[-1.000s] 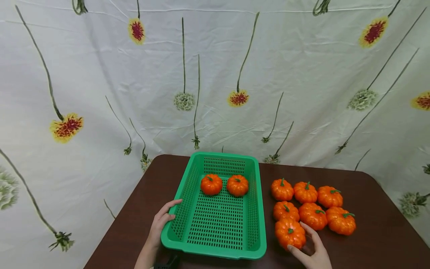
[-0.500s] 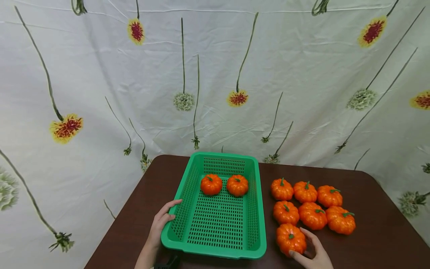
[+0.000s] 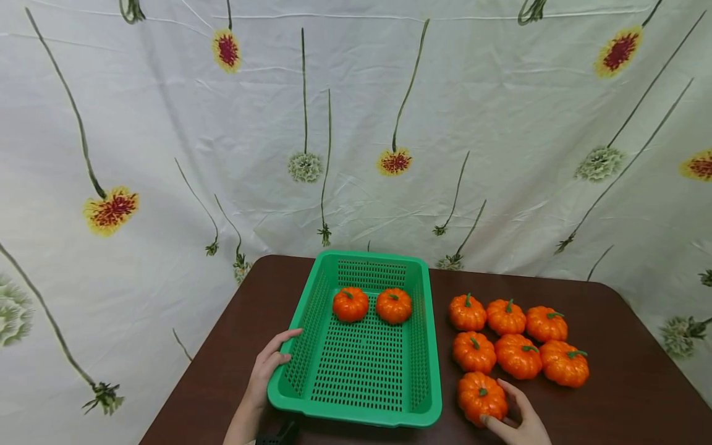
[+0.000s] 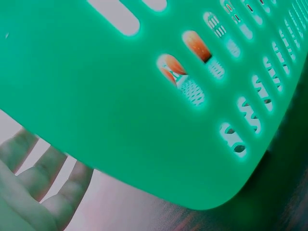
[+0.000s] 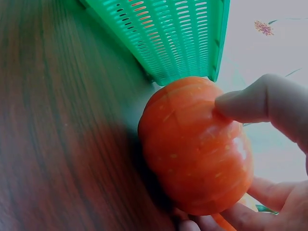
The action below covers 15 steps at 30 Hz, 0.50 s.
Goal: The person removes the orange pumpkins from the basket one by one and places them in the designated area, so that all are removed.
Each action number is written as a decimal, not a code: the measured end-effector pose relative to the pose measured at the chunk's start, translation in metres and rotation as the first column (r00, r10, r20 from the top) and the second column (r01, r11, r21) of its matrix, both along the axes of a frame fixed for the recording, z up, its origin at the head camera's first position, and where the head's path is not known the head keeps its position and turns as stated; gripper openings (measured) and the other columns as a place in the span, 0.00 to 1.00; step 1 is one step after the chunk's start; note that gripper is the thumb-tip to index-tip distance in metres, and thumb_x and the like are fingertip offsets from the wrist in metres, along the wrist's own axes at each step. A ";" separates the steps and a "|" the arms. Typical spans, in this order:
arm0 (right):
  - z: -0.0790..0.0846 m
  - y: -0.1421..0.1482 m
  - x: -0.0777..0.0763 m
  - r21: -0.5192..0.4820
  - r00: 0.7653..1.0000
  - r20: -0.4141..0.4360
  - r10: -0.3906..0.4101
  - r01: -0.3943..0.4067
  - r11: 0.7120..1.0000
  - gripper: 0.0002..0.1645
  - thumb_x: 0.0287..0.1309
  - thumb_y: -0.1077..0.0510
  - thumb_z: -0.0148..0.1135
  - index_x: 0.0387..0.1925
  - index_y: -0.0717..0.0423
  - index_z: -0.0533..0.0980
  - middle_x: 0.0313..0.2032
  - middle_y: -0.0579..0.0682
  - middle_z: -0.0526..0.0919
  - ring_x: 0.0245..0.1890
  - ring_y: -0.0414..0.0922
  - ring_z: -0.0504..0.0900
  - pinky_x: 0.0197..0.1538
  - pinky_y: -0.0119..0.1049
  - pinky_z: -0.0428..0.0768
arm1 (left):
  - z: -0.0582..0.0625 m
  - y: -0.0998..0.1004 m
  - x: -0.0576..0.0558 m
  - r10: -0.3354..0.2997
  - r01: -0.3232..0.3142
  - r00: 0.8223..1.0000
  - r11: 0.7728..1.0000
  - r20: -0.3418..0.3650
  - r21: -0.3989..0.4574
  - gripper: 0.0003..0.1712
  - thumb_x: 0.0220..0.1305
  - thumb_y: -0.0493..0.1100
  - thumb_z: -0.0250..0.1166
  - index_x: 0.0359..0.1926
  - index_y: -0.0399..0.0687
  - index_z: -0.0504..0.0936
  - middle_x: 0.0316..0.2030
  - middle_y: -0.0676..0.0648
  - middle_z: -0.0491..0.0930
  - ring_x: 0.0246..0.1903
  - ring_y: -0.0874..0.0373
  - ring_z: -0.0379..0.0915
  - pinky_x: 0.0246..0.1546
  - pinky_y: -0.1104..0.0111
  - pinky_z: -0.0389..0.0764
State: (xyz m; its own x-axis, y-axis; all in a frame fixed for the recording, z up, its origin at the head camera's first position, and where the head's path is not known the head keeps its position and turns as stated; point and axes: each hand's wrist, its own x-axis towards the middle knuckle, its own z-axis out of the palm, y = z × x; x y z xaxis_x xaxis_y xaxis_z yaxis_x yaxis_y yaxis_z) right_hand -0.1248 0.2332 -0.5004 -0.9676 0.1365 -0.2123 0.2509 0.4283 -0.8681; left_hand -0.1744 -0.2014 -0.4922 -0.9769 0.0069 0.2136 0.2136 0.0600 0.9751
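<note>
pumpkin (image 3: 479,397) nearest to the person is, in the head view, between the thumb and fingers of the right hand (image 3: 523,415); whether it touches the dark table (image 3: 617,377) or is just above, i cannot tell. it is beside the basket (image 3: 356,416), apart from it, and in front of six other pumpkins (image 3: 518,356), which lie in two rows of three. two pumpkins inside (image 3: 350,305) sit side by side toward the far end of the basket. the left hand (image 3: 266,368) holds the left rim, fingers laid over it. in the left wrist view, three of these fingers reach the basket edge and their tips are hidden behind it. in the right wrist view, the thumb presses on the pumpkin and the fingers go around its other side, so the hand is as wide as the pumpkin. i judge that the step in hand is taking one pumpkin from the group. the next move, in my opinion, calls for an even hold and a lift higher than the rim, with the left hand steadying the basket.
</note>
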 end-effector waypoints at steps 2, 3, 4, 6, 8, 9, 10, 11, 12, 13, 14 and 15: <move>0.000 0.000 0.000 -0.007 1.000 0.002 0.004 -0.004 1.000 0.48 0.47 0.56 0.70 0.66 0.65 0.56 0.59 0.72 0.64 0.58 0.62 0.66 0.49 0.49 0.75 | 0.000 0.000 0.000 0.003 -0.003 1.000 1.000 0.002 0.000 0.27 0.58 0.30 0.45 0.60 0.34 0.71 0.62 0.39 0.64 0.53 0.66 0.67 0.46 0.69 0.71; 0.001 0.000 0.000 -0.012 1.000 0.008 0.006 -0.005 1.000 0.49 0.47 0.55 0.70 0.66 0.65 0.56 0.60 0.72 0.63 0.58 0.63 0.65 0.49 0.49 0.74 | 0.000 0.000 0.000 0.004 -0.004 1.000 1.000 0.005 0.000 0.27 0.58 0.30 0.45 0.60 0.34 0.71 0.62 0.39 0.64 0.53 0.66 0.67 0.46 0.69 0.71; 0.001 0.001 0.000 -0.019 1.000 0.012 0.009 -0.009 1.000 0.49 0.47 0.56 0.70 0.66 0.66 0.55 0.60 0.72 0.62 0.59 0.63 0.65 0.50 0.50 0.74 | 0.000 0.000 0.000 0.004 -0.004 1.000 1.000 0.006 0.000 0.27 0.58 0.31 0.45 0.60 0.34 0.71 0.62 0.39 0.64 0.53 0.66 0.67 0.46 0.69 0.71; 0.002 0.002 0.000 -0.030 1.000 0.021 0.019 -0.018 0.999 0.49 0.48 0.56 0.69 0.67 0.66 0.54 0.61 0.73 0.61 0.60 0.64 0.63 0.51 0.50 0.73 | 0.000 0.000 0.000 0.003 -0.003 1.000 1.000 0.007 0.000 0.27 0.58 0.31 0.45 0.60 0.35 0.71 0.62 0.39 0.64 0.54 0.66 0.66 0.46 0.70 0.71; 0.002 0.003 0.000 -0.040 0.999 0.024 0.024 -0.023 0.999 0.49 0.48 0.57 0.69 0.67 0.66 0.54 0.61 0.72 0.60 0.60 0.64 0.62 0.51 0.50 0.73 | 0.000 0.000 0.000 0.001 -0.001 1.000 1.000 0.003 -0.004 0.27 0.58 0.31 0.45 0.60 0.35 0.71 0.62 0.39 0.64 0.54 0.66 0.66 0.46 0.70 0.70; 0.003 0.003 -0.001 -0.041 0.999 0.025 0.026 -0.025 0.999 0.49 0.48 0.57 0.69 0.67 0.66 0.54 0.62 0.72 0.60 0.60 0.64 0.62 0.51 0.50 0.73 | 0.000 0.000 0.000 -0.001 0.001 1.000 1.000 0.000 -0.006 0.27 0.59 0.31 0.45 0.60 0.35 0.71 0.62 0.39 0.65 0.54 0.66 0.66 0.47 0.70 0.70; 0.003 0.004 -0.001 -0.043 0.999 0.026 0.027 -0.026 0.999 0.49 0.48 0.57 0.68 0.67 0.66 0.54 0.62 0.72 0.59 0.61 0.64 0.61 0.51 0.51 0.73 | 0.000 0.000 0.000 -0.003 0.003 1.000 1.000 -0.004 -0.009 0.27 0.59 0.31 0.45 0.60 0.35 0.71 0.62 0.39 0.65 0.55 0.66 0.65 0.47 0.71 0.70; 0.003 0.004 -0.001 -0.041 0.999 0.027 0.027 -0.026 0.999 0.49 0.48 0.57 0.69 0.67 0.66 0.54 0.62 0.72 0.59 0.61 0.64 0.61 0.51 0.51 0.73 | 0.000 0.000 0.000 -0.003 0.003 1.000 1.000 -0.007 -0.011 0.27 0.59 0.31 0.45 0.60 0.35 0.71 0.61 0.38 0.65 0.55 0.67 0.65 0.47 0.71 0.69; 0.004 0.004 -0.001 -0.039 0.999 0.029 0.027 -0.026 0.999 0.49 0.48 0.56 0.69 0.67 0.66 0.54 0.62 0.71 0.59 0.61 0.64 0.61 0.51 0.51 0.73 | 0.000 0.000 0.000 -0.003 0.003 1.000 1.000 -0.010 -0.013 0.27 0.58 0.30 0.45 0.60 0.35 0.71 0.61 0.38 0.65 0.55 0.67 0.65 0.48 0.71 0.69; 0.004 0.004 -0.001 -0.039 0.999 0.031 0.027 -0.025 0.999 0.49 0.48 0.56 0.69 0.67 0.66 0.54 0.62 0.71 0.59 0.61 0.64 0.60 0.51 0.51 0.73 | 0.000 0.000 0.000 -0.001 0.001 1.000 1.000 -0.012 -0.015 0.27 0.58 0.30 0.45 0.60 0.35 0.71 0.61 0.38 0.65 0.55 0.67 0.65 0.48 0.71 0.69; 0.005 0.005 -0.001 -0.036 0.999 0.034 0.027 -0.025 0.999 0.49 0.48 0.56 0.69 0.67 0.66 0.54 0.63 0.71 0.58 0.61 0.64 0.60 0.51 0.51 0.73 | 0.000 0.000 0.000 -0.001 0.001 1.000 1.000 -0.014 -0.017 0.27 0.58 0.30 0.45 0.60 0.35 0.71 0.61 0.38 0.66 0.55 0.67 0.65 0.48 0.71 0.68; 0.005 0.005 -0.001 -0.037 0.999 0.037 0.028 -0.026 0.999 0.50 0.49 0.56 0.69 0.67 0.66 0.53 0.63 0.71 0.58 0.61 0.64 0.59 0.52 0.51 0.72 | 0.000 0.000 0.000 0.000 -0.001 1.000 1.000 -0.014 -0.018 0.27 0.58 0.30 0.45 0.60 0.35 0.71 0.61 0.38 0.66 0.55 0.67 0.64 0.48 0.71 0.68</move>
